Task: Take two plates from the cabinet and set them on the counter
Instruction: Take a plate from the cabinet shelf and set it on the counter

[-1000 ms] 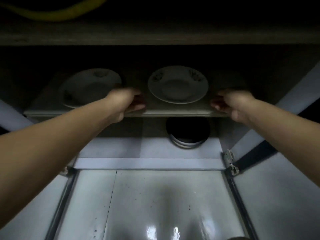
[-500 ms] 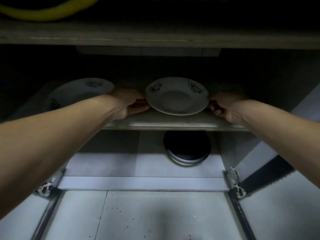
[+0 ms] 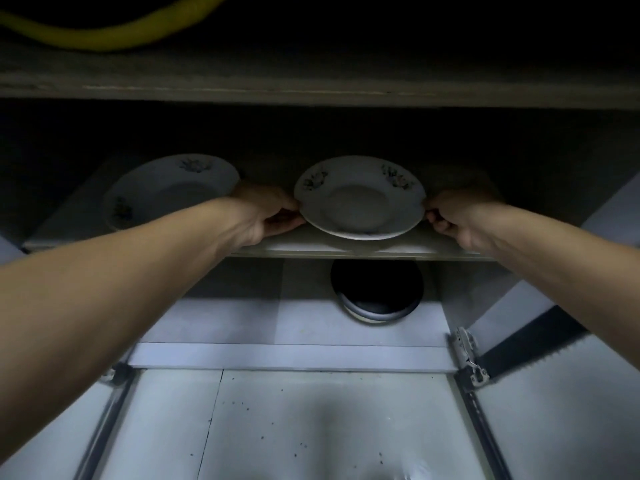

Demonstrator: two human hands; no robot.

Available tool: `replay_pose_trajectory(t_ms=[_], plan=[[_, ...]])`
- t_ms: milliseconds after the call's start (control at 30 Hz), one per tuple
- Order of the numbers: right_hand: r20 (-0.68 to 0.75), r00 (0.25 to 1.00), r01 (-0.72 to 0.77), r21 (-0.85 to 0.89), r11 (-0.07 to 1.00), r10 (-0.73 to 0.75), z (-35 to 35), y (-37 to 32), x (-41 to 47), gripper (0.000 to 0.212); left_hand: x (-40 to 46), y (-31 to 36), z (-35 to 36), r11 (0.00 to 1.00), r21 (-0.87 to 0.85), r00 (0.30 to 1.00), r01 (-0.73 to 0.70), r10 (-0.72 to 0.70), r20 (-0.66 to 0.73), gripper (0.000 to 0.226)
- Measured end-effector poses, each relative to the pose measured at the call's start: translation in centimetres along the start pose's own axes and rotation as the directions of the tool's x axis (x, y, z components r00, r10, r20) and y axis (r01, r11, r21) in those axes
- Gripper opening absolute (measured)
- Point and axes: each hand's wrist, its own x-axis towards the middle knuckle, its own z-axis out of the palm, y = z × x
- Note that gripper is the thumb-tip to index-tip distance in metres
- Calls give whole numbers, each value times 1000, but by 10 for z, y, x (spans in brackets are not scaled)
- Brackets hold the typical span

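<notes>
Blocking 2nd plate [image 3: 166,188] partly, left hand [image 3: 266,216] grips front plate [image 3: 360,199].

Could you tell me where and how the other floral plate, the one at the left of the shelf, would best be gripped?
Probably by its near rim. The left plate lies flat on the shelf, so a hand coming from the open front could slip fingers under the raised edge, thumb on top. The left hand and right hand already pinch the middle plate this way.

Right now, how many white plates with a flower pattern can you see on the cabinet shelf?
2. One plate is held at its rim between the left hand and the right hand. The other plate lies on the shelf, behind the left arm. More may hide in the dark.
</notes>
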Motion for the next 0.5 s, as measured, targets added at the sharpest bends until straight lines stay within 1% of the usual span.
replay_pose_trajectory(t_ms=[167, 267, 367, 433, 500], plan=[[47, 999, -3, 28, 1000, 1, -8, -9, -29, 31, -30, 3, -11, 995, -91, 998, 49, -52, -28, 16], [47, 998, -33, 10, 999, 33, -15, -17, -53, 27, -57, 7, -15, 995, -71, 995, 66, -71, -64, 14], [9, 997, -78, 14, 997, 78, -22, -28, -78, 24, -88, 14, -20, 995, -60, 989, 80, -87, -123, 11], [-23, 996, -91, 18, 996, 92, -27, -35, -96, 19, -110, 18, -24, 997, -34, 981, 73, -78, -177, 13], [-24, 996, -83, 24, 996, 83, -33, -41, -115, 9, -134, 20, -28, 997, -14, 975, 77, -78, -208, 6]])
